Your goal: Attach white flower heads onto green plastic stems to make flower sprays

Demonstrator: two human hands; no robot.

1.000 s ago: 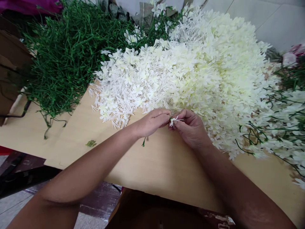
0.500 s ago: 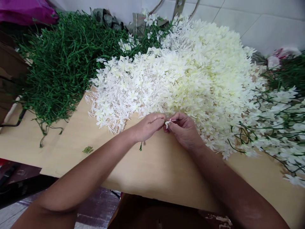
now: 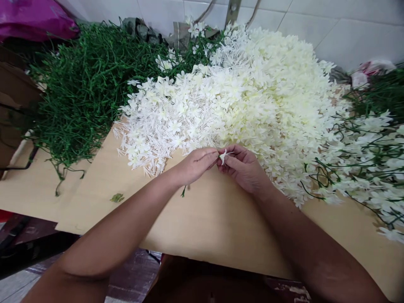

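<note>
My left hand is closed around a green plastic stem, whose lower end pokes out beneath the palm. Fingertip to fingertip with it, my right hand pinches a small white artificial flower. The flower sits right at the left fingertips; whether it is seated on the stem's tip is hidden by the fingers. Just beyond both hands lies a large heap of loose white and cream flowers, some with thin white stalks showing.
A tangled pile of green stems covers the back left. Stems bearing white flowers lie at the right. A small green scrap rests on the tan board. A purple bag and a tiled wall stand behind.
The white flower in my right fingers has turned more upright and come against my left fingertips. Both hands have stayed nearly in place; the view has shifted slightly.
</note>
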